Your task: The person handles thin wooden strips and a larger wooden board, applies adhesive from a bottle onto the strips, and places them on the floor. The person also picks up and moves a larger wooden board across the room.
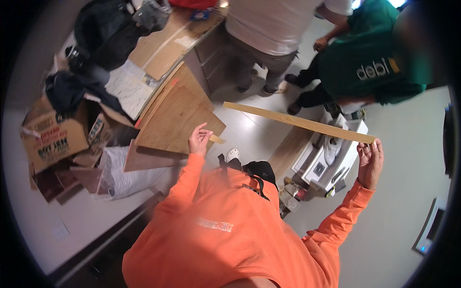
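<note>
My right hand is raised at the right, its fingers closed on one end of a long, narrow wooden strip. The strip stretches out to the left across the view, its far end free above the floor. Between the fingers of my left hand is a short, thin wooden piece, pinched near one end. That hand is in front of large brown wooden panels leaning against a counter, and I cannot tell whether it touches them.
At the left are a cardboard box, a plastic-wrapped bundle and a black bag. White drawers with tools stand at the right. A person in a white shirt and another in green stand ahead.
</note>
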`<state>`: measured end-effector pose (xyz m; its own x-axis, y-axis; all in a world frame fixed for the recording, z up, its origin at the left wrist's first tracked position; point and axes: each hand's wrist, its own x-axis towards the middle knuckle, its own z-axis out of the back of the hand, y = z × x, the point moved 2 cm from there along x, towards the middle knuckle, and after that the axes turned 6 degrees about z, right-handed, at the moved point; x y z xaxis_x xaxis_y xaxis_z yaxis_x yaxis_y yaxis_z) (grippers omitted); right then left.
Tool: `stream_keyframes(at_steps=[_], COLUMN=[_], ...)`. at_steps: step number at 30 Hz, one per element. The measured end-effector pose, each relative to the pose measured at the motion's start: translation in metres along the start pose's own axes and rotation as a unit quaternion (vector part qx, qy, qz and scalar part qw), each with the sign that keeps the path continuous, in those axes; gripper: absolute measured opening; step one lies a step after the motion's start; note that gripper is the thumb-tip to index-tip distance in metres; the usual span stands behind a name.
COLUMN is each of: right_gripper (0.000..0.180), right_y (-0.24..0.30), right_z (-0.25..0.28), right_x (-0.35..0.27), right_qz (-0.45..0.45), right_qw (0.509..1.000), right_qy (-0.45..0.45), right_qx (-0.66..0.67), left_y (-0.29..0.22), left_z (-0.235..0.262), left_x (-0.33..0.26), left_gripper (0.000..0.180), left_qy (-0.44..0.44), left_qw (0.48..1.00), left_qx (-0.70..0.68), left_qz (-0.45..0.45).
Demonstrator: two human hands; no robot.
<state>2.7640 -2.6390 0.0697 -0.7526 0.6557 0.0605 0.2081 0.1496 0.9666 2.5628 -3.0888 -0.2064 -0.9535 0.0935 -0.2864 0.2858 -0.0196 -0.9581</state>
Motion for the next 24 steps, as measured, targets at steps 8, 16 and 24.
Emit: stream_keyframes(at_steps=[8, 16, 24], right_gripper=[0.025, 0.017, 0.016], right_y=[-0.020, -0.029, -0.051], right_z=[0.087, 0.179, 0.314], right_x=[-0.096, -0.150, -0.122], right_qz=[0.013, 0.059, 0.198], right_qw=[0.975, 0.929, 0.831], right_qy=[-0.219, -0.364, -0.505], right_qx=[0.020, -0.025, 0.125], left_y=[-0.016, -0.039, -0.041], left_z=[-0.058, -0.154, -0.277], left_x=[0.040, 0.035, -0.008], left_gripper=[0.040, 0.037, 0.035], left_qy=[0.108, 0.216, 0.258], left_qw=[0.993, 0.973, 0.959], left_qx=[0.026, 0.075, 0.114], left_qz=[-0.034, -0.032, -0.023])
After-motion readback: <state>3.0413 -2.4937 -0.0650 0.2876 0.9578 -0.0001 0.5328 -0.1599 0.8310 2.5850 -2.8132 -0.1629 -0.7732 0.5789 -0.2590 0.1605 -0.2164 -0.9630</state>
